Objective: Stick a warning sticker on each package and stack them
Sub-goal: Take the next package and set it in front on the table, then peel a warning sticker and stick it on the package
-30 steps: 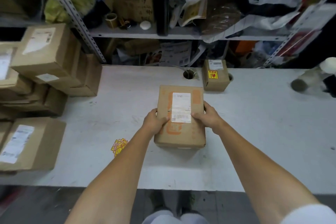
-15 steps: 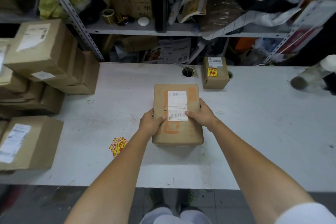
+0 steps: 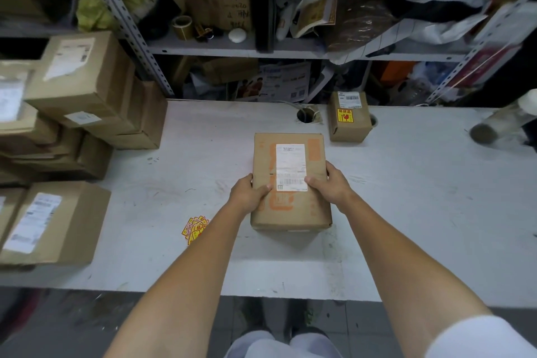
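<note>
**Left hand** (image 3: 248, 193): gripping the package (image 3: 290, 212) at its left edge. The thumb is lying across the top face, with its tip just beside the lower left corner of the label (image 3: 290, 166). The fingers are curling down the side, out of sight.

**Right hand** (image 3: 331, 186): gripping the same package at its right edge. The thumb is pressing on the label's lower right corner, and the fingers are wrapping round the side.

**Package**: brown carton with orange print, lying label-up in the middle of the worktop (image 3: 406, 197), its long side running away from the person. Whether it is resting on the surface or being held just off it cannot be told.

**Stickers** (image 3: 195, 228): a loose yellow-and-red pile, lying on the worktop just left of the left forearm, near the package but apart from it.

**Small package** (image 3: 348, 131): standing at the worktop's far edge, beyond and right of the held one and apart from it. It is carrying a yellow warning sticker (image 3: 344, 117) on top.

**Boxes** (image 3: 84, 87): sitting piled at the worktop's left end.

**Change**: against half a second ago, both grips and the package's place are staying as they were. A second ago the package was lying slightly askew; it is now lying square to the worktop's edge. The stickers and the small package are remaining unmoved.
</note>
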